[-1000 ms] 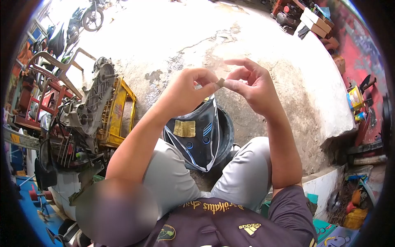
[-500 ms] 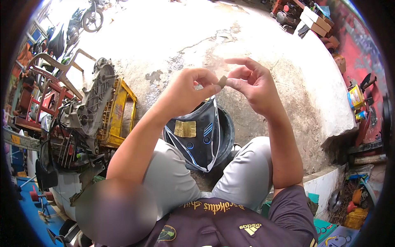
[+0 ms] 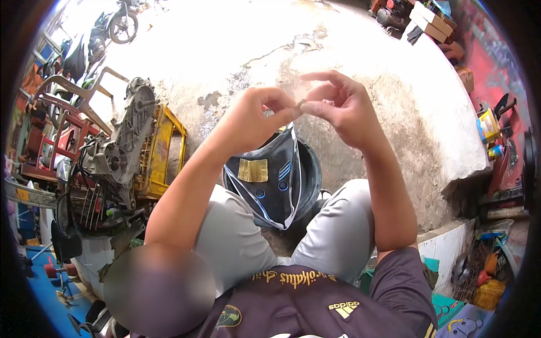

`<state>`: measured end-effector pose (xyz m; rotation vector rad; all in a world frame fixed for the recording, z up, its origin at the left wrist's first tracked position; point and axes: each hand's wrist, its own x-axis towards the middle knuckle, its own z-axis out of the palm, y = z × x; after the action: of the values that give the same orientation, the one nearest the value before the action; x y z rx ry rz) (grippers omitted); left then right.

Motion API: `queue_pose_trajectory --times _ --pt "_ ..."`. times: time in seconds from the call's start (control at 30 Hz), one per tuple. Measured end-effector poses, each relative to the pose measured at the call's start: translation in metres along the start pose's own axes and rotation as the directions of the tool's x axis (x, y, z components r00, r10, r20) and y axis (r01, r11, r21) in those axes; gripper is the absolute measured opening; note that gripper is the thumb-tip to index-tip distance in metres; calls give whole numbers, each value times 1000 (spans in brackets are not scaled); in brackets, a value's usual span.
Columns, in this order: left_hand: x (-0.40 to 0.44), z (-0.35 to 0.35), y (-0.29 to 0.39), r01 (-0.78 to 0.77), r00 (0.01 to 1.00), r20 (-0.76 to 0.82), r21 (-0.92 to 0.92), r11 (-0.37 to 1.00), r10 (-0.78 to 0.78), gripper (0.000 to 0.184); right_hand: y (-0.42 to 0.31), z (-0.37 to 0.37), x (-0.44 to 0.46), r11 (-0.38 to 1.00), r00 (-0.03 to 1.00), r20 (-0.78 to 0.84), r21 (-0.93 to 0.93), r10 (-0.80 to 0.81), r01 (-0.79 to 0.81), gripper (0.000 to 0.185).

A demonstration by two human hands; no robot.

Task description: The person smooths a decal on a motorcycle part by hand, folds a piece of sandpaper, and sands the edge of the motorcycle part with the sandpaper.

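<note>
Both hands are raised over a black panel (image 3: 273, 183) with blue marks, which rests on a dark round tub (image 3: 311, 177) between my knees. A small olive-brown piece (image 3: 300, 105) is pinched between the fingertips of my left hand (image 3: 256, 121) and my right hand (image 3: 344, 112); most of it is hidden by the fingers. A flat yellowish-brown sheet (image 3: 253, 170) lies on the panel's left part, below my left hand.
On the left, an engine casing (image 3: 132, 135) leans by a yellow crate (image 3: 168, 149), with chairs (image 3: 67, 129) and a motorcycle wheel (image 3: 123, 27) beyond. At the right are a white ledge (image 3: 445, 135), cardboard boxes (image 3: 431, 23) and a yellow container (image 3: 488, 126).
The small piece between my fingertips has turned and shows less than before. Both hands have shifted slightly, my right fingers a little up and left. The view has tilted slightly.
</note>
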<state>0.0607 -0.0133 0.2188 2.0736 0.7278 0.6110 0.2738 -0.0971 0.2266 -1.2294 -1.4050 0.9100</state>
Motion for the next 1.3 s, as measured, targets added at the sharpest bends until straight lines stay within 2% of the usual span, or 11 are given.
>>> queue_pose_trajectory --times 0.3,0.63,0.73,0.93,1.13,1.3 --pt "-1 -1 3 4 1000 -13 -36 999 -4 20 0 -3 1 999 999 -27 -42 -29 28 41" --pt "-1 -1 4 14 1000 -14 -41 999 -15 21 10 -6 5 997 997 -15 -3 -72 72 42" --pt "-1 -1 5 67 998 5 -56 996 -67 22 11 -7 5 997 997 -18 14 -74 75 42" --pt "1 2 3 45 999 -4 -68 997 -45 24 7 -7 3 996 997 -23 -43 -77 76 42" --pt "0 3 2 68 998 4 -91 993 -68 25 10 -6 3 993 994 -5 -49 -107 107 48" --pt "-1 5 1 65 997 -43 -127 990 -71 26 7 -6 2 995 997 22 -70 -71 73 52"
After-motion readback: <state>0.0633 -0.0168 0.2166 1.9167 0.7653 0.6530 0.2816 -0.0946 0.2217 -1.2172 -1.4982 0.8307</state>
